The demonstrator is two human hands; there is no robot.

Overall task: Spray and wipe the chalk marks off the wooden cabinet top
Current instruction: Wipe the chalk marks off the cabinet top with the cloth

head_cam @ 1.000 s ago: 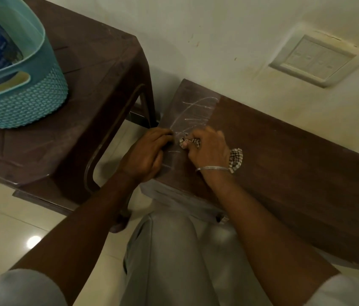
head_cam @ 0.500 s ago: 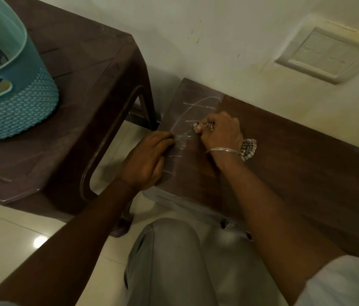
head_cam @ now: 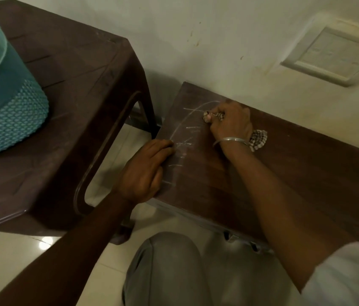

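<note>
Left hand (head_cam: 145,171) is resting on the near-left edge of the cabinet top (head_cam: 284,173), fingers pressed together and curled, holding nothing, steadying the body. Farther in, chalk marks (head_cam: 187,133) are running as one long arc w/ short cross strokes along the left end, from the near edge toward the far-left corner. Right hand (head_cam: 229,123) is sitting at the far end of the arc, fist closed on a checked cloth (head_cam: 259,140); one end is poking out by the thumb, the rest trailing behind the wrist.

Handling, est.: cloth is looking light, soft, limp, so bunching it tight in the fist is giving the best grip for pressing down. Top is looking stiff, flat, smooth. No spray bottle in view; whether the top is wet, cannot tell.
</note>
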